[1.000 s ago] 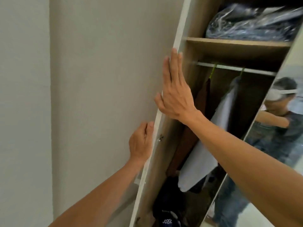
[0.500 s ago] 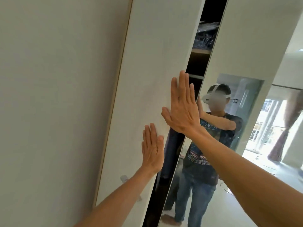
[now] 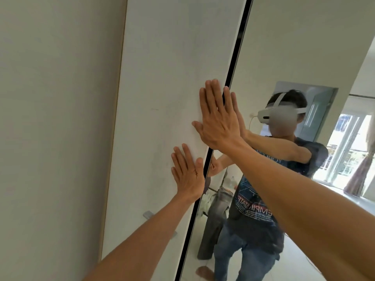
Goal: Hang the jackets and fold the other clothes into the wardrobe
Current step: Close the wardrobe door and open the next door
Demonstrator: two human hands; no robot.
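Narrowed to a dark slit, the gap between wardrobe door [image 3: 162, 118] and mirror door [image 3: 284, 47] is almost gone. The left hand [image 3: 188, 175] and right hand [image 3: 218, 120] press flat, fingers straight; right fingertips bridging the slit risk pinching. Clothes hidden inside.

Door [image 3: 162, 98] was matt white laminate, smooth with a few faint scuffs. Mirror [image 3: 284, 47] beside it was glossy glass, thin black edge. Wall [image 3: 50, 118] looked like flat matt paint. Little handle [image 3: 149, 214] seemed metal, kinda dull grey.
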